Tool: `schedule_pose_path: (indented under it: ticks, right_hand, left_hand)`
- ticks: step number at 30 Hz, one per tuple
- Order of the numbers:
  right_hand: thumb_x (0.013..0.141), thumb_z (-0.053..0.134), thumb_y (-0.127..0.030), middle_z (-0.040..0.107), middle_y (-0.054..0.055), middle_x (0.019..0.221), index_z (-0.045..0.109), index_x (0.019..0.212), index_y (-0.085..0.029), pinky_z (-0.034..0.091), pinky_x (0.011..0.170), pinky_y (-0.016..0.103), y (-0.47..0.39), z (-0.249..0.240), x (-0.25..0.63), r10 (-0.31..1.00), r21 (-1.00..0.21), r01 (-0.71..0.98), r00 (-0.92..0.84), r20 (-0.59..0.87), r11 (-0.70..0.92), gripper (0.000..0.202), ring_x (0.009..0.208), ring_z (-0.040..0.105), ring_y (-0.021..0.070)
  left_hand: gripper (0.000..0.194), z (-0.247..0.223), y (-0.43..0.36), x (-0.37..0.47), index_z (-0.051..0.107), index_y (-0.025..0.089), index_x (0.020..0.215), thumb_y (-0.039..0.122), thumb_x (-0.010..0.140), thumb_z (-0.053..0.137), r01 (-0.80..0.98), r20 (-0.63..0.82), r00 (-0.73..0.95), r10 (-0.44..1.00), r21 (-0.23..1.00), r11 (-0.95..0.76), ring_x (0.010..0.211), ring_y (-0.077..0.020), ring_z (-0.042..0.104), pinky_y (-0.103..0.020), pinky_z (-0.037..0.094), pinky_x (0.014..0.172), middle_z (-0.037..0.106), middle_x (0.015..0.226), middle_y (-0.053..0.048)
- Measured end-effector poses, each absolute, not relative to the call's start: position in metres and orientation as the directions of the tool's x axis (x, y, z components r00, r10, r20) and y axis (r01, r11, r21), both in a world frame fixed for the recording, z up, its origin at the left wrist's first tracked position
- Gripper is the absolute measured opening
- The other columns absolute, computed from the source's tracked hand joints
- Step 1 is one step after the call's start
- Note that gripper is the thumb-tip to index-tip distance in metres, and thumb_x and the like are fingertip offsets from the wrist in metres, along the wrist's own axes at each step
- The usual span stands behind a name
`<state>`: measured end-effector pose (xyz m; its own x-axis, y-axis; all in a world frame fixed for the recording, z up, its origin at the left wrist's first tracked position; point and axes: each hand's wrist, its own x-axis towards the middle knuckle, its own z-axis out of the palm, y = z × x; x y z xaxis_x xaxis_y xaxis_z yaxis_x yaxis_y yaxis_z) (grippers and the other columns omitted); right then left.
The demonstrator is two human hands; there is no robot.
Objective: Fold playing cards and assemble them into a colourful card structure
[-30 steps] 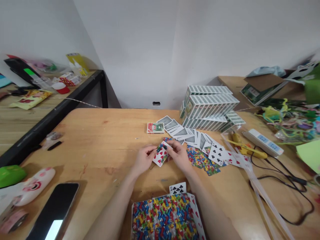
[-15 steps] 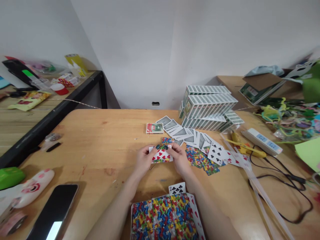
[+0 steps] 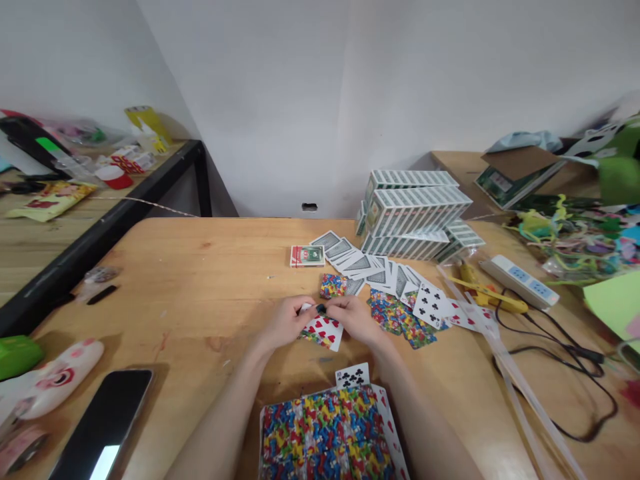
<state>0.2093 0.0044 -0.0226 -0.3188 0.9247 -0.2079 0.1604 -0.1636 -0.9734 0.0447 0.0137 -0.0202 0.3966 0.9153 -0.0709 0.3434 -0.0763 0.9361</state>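
My left hand (image 3: 287,323) is closed on a heart playing card (image 3: 323,331), thumb on top at its upper left corner. The card tilts down to the right, and colourful patterning shows along its lower left edge. My right hand (image 3: 354,319) has its fingers pinched together at the card's top edge. Small and dark green, a patch (image 3: 321,309) shows between the two thumbs; what the right fingertips hold is hidden. Just beyond the hands lies a small colourful piece (image 3: 333,285). Closer to me is a block covered in colourful cards (image 3: 325,433), with a ten of clubs (image 3: 353,376) sticking out behind it.
Fanned grey-backed cards (image 3: 357,263) and a card box (image 3: 307,256) lie beyond the hands. Stacked striped cartons (image 3: 417,210) stand behind. On the right are a yellow glue gun (image 3: 493,297), power strip (image 3: 520,280) and black cable; a phone (image 3: 103,423) lies at left.
Both hands have lowered slightly and drawn closer together at the card's top. The card has swung so its right side hangs lower, and the right fingers have left its right edge.
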Motion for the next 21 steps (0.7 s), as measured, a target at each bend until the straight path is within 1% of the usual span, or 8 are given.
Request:
schedule_pose_path:
  ticks: [5, 8, 13, 16, 18, 20, 21]
  right_hand:
    - [0.063, 0.042, -0.020, 0.025, -0.007, 0.044, 0.032, 0.044, -0.018, 0.017, 0.041, 0.020, 0.004, -0.024, 0.209, 0.926, -0.975, 0.153, -0.317, -0.203, -0.161, 0.022, 0.042, 0.022, 0.0063]
    - [0.063, 0.043, -0.020, 0.026, -0.006, 0.044, 0.033, 0.043, -0.018, 0.019, 0.041, 0.020, 0.004, -0.025, 0.211, 0.924, -0.972, 0.160, -0.317, -0.213, -0.169, 0.022, 0.043, 0.024, 0.0065]
    - [0.063, 0.045, -0.019, 0.036, -0.005, 0.044, 0.051, 0.049, -0.016, 0.023, 0.042, 0.020, 0.003, -0.030, 0.213, 0.925, -0.968, 0.149, -0.296, -0.239, -0.202, 0.015, 0.044, 0.030, 0.0072]
    - [0.064, 0.046, -0.018, 0.040, -0.005, 0.043, 0.059, 0.056, -0.015, 0.025, 0.042, 0.020, 0.000, -0.030, 0.212, 0.925, -0.965, 0.138, -0.283, -0.255, -0.224, 0.015, 0.043, 0.032, 0.0072]
    - [0.063, 0.047, -0.017, 0.044, -0.005, 0.044, 0.063, 0.062, -0.014, 0.027, 0.042, 0.020, -0.002, -0.029, 0.212, 0.922, -0.955, 0.133, -0.254, -0.293, -0.266, 0.016, 0.042, 0.034, 0.0071]
    - [0.061, 0.048, -0.016, 0.050, -0.004, 0.047, 0.065, 0.068, -0.015, 0.030, 0.042, 0.020, -0.005, -0.028, 0.212, 0.915, -0.941, 0.091, -0.222, -0.337, -0.325, 0.018, 0.042, 0.038, 0.0071]
    - [0.060, 0.048, -0.015, 0.053, -0.003, 0.049, 0.066, 0.069, -0.015, 0.032, 0.043, 0.020, -0.006, -0.027, 0.213, 0.906, -0.933, 0.042, -0.228, -0.356, -0.357, 0.019, 0.043, 0.040, 0.0074]
  left_hand:
    - [0.022, -0.019, 0.014, 0.044, 0.053, 0.015, 0.055, 0.028, 0.073, 0.050, 0.382, -0.043, 0.404, 0.914, 0.916, -0.126, 0.050, -0.0092, 0.037, -0.019, 0.027, 0.048, 0.043, 0.051, 0.004]
    - [0.021, -0.022, 0.014, 0.043, 0.054, 0.015, 0.056, 0.026, 0.073, 0.049, 0.401, -0.017, 0.404, 0.915, 0.902, -0.160, 0.051, -0.0093, 0.038, -0.019, 0.028, 0.048, 0.044, 0.051, 0.003]
    - [0.022, -0.024, 0.014, 0.040, 0.055, 0.014, 0.059, 0.028, 0.074, 0.049, 0.408, -0.021, 0.428, 0.903, 0.896, -0.172, 0.051, -0.0096, 0.040, -0.019, 0.029, 0.049, 0.047, 0.053, 0.002]
    - [0.022, -0.023, 0.014, 0.041, 0.054, 0.014, 0.058, 0.029, 0.074, 0.049, 0.406, -0.040, 0.431, 0.901, 0.901, -0.154, 0.051, -0.0091, 0.039, -0.019, 0.030, 0.049, 0.046, 0.053, 0.003]
    - [0.022, -0.023, 0.014, 0.040, 0.054, 0.013, 0.058, 0.028, 0.074, 0.049, 0.393, -0.043, 0.444, 0.895, 0.907, -0.151, 0.052, -0.0088, 0.039, -0.019, 0.030, 0.050, 0.046, 0.054, 0.002]
    - [0.021, -0.024, 0.015, 0.038, 0.054, 0.013, 0.058, 0.028, 0.073, 0.049, 0.374, -0.052, 0.453, 0.890, 0.917, -0.137, 0.052, -0.0085, 0.038, -0.018, 0.030, 0.050, 0.045, 0.054, 0.003]
    - [0.022, -0.026, 0.017, 0.036, 0.053, 0.013, 0.058, 0.028, 0.073, 0.049, 0.365, -0.060, 0.443, 0.894, 0.924, -0.119, 0.051, -0.0082, 0.038, -0.018, 0.029, 0.049, 0.044, 0.054, 0.003]
